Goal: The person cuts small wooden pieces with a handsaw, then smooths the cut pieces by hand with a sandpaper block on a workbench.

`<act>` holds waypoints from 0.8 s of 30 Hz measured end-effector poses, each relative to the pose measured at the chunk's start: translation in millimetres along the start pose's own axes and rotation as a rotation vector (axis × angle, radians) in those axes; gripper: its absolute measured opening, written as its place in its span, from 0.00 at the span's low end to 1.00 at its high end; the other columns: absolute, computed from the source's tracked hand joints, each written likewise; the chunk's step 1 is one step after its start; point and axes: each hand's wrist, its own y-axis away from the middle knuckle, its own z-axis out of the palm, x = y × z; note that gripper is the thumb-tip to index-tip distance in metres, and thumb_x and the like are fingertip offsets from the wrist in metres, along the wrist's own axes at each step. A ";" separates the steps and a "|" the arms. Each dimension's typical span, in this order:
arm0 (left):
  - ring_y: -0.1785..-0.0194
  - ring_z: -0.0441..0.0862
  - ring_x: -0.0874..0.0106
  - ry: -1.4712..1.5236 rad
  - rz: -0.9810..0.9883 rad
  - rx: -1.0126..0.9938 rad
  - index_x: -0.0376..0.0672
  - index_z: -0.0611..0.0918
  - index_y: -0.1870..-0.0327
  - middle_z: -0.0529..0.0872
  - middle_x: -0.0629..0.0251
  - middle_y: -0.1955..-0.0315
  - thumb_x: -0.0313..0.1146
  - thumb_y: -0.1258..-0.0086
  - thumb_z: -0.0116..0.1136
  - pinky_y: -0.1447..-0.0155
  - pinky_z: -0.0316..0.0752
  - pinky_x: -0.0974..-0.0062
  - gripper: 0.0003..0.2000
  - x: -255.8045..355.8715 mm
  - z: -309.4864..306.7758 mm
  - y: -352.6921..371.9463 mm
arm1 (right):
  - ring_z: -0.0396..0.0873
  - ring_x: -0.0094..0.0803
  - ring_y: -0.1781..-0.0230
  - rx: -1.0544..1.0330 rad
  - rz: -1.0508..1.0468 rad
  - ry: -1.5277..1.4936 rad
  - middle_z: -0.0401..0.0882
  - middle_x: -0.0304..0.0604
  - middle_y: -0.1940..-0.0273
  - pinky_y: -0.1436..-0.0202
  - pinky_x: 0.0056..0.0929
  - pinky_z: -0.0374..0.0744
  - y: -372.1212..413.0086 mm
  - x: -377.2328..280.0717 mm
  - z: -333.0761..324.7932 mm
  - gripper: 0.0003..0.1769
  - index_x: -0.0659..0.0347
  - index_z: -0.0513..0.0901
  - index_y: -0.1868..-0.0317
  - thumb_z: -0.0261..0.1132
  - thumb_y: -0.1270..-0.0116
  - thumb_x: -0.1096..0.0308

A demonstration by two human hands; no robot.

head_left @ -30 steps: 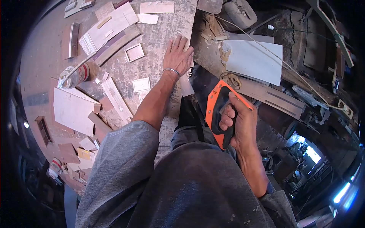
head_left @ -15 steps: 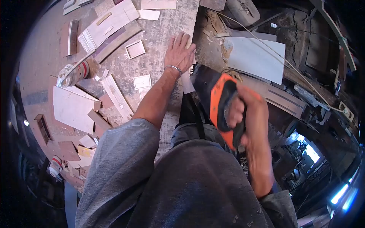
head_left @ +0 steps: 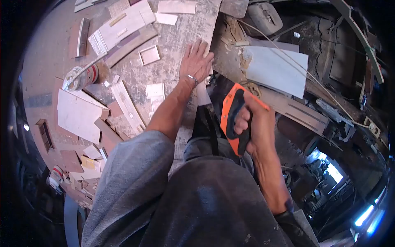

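At the right edge of the workbench (head_left: 173, 49), my left hand (head_left: 196, 61) lies flat with its fingers stretched out, pressing down on a thin pale wood strip (head_left: 203, 94). The strip juts past the bench edge toward my body; its far part is hidden under the palm. My right hand (head_left: 259, 119) is wrapped round the orange and black handle of a handsaw (head_left: 228, 115). The dark blade points up and left to the strip, just beside my left wrist. Where the teeth meet the wood is too dark and blurred to make out.
Wood offcuts (head_left: 78, 115), a small square frame (head_left: 149, 55) and a glue-smeared tub (head_left: 84, 77) with a stick across it lie on the bench. Right of the bench are a white board (head_left: 275, 68), a slotted plank (head_left: 296, 108), a cord and scrap.
My right hand and the saw have moved left, closer to the bench edge. My left hand keeps its place on the strip. The view has shifted slightly.
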 end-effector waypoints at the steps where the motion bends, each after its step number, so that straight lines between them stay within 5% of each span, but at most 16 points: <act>1: 0.20 0.59 0.55 0.007 -0.002 -0.003 0.50 0.81 0.50 0.72 0.57 0.31 0.43 0.24 0.53 0.18 0.53 0.48 0.11 0.7 -2.0 0.5 | 0.68 0.23 0.85 -0.018 0.009 -0.015 0.67 0.32 0.81 0.83 0.28 0.67 -9.2 -4.4 1.1 0.13 0.59 0.75 0.66 0.62 0.23 0.62; 14: 0.21 0.61 0.56 -0.001 0.023 0.034 0.50 0.83 0.48 0.73 0.56 0.33 0.43 0.23 0.52 0.19 0.52 0.49 0.12 0.9 -4.5 -3.8 | 0.64 0.21 0.85 -0.061 0.131 -0.070 0.65 0.29 0.80 0.83 0.27 0.67 -42.7 -24.2 -40.9 0.12 0.55 0.71 0.64 0.60 0.21 0.61; 18: 0.22 0.61 0.56 -0.003 0.018 0.031 0.50 0.82 0.49 0.73 0.56 0.33 0.42 0.23 0.52 0.19 0.53 0.50 0.11 1.0 -5.0 -3.8 | 0.64 0.18 0.86 -0.083 0.147 -0.149 0.65 0.27 0.80 0.84 0.24 0.67 27.8 -69.5 -102.4 0.12 0.55 0.74 0.61 0.58 0.20 0.57; 24: 0.25 0.66 0.57 -0.009 0.058 0.127 0.46 0.81 0.51 0.76 0.57 0.37 0.42 0.21 0.51 0.21 0.57 0.53 0.11 0.8 -3.7 -1.9 | 0.65 0.17 0.88 -0.013 -0.072 -0.262 0.65 0.27 0.81 0.86 0.22 0.70 41.6 -54.8 -124.4 0.15 0.56 0.76 0.58 0.58 0.18 0.53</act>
